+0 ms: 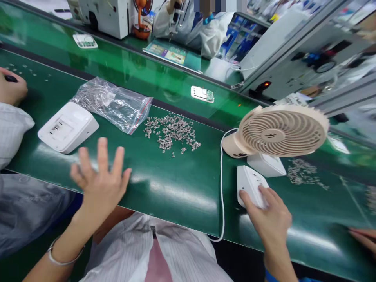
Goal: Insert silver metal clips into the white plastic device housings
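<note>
My left hand (101,184) is spread open above the green table, with nothing in it. Just beyond it lies a white plastic box-shaped device (68,127) with small slots on its top face. My right hand (268,213) grips a second white slotted device (252,185) by its sides, thumb on the near left edge. Behind that one, a third white device (266,164) sits partly under the fan. A loose pile of small metal parts (173,131) lies mid-table, between my hands and farther back. A clear zip bag (113,102) holding many metal parts rests left of the pile.
A beige fan (270,133) stands at right, its white cable (222,188) running down over the table edge. More metal parts (305,173) lie beyond it. White housings with circuit boards (202,94) sit on the green strip behind. Co-workers' hands (11,87) show at both sides.
</note>
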Action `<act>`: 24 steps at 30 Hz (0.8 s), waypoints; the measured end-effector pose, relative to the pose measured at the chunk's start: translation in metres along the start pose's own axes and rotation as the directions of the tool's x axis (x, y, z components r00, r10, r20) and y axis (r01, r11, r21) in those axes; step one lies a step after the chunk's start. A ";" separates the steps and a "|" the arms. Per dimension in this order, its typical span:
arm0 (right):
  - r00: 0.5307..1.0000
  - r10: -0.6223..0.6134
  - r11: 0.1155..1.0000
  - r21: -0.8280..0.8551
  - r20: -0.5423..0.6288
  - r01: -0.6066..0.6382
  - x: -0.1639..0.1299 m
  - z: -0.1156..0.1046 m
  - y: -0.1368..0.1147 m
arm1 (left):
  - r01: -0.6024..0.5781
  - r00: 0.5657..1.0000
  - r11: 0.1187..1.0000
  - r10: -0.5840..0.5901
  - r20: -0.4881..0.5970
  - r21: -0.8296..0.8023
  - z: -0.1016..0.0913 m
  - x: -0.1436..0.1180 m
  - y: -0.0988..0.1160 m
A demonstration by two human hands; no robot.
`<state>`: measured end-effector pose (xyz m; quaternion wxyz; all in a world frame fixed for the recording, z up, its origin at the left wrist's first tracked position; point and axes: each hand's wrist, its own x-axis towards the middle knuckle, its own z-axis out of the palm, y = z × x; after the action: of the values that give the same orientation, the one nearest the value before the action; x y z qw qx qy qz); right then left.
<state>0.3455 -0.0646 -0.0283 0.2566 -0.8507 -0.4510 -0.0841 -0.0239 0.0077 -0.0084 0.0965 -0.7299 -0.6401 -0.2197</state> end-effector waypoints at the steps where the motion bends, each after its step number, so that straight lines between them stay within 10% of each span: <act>1: 0.998 0.064 0.996 0.061 -0.001 -0.063 0.001 -0.007 -0.001 | -0.078 0.997 0.997 0.078 0.012 -0.026 0.004 0.005 0.009; 4: 0.998 0.053 0.966 0.251 0.032 -0.059 -0.003 -0.030 -0.019 | -0.313 0.949 0.947 0.315 0.024 -0.064 0.021 0.025 0.036; 6: 0.966 -0.250 0.902 0.380 0.070 0.206 -0.014 -0.037 -0.038 | -0.460 0.888 0.886 0.460 0.001 -0.057 0.036 0.041 0.051; 10: 0.612 -0.788 0.567 0.475 0.072 0.674 -0.038 -0.022 -0.071 | -0.669 0.739 0.737 0.673 0.014 -0.095 0.063 0.067 0.070; 13: 0.500 -0.863 0.477 0.445 0.073 0.758 -0.041 -0.005 -0.082 | -0.678 0.720 0.717 0.692 0.050 -0.163 0.070 0.074 0.076; 16: 0.580 -0.813 0.514 0.520 0.044 0.682 -0.032 -0.001 -0.090 | -0.488 0.839 0.811 0.537 0.082 -0.322 0.055 0.070 0.081; 19: 0.768 -0.637 0.573 0.704 0.061 0.419 -0.024 -0.003 -0.105 | -0.263 0.906 0.802 0.397 0.149 -0.536 0.030 0.058 0.093; 24: 0.898 -0.315 0.406 0.899 0.307 -0.165 -0.025 -0.001 -0.134 | -0.400 0.912 0.769 0.390 -0.129 -0.500 0.010 0.038 0.113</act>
<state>0.2223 -0.0218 0.0117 0.5659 -0.5464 -0.5066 0.3529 0.0921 0.0277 0.0161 -0.0528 -0.8446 -0.3889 -0.3641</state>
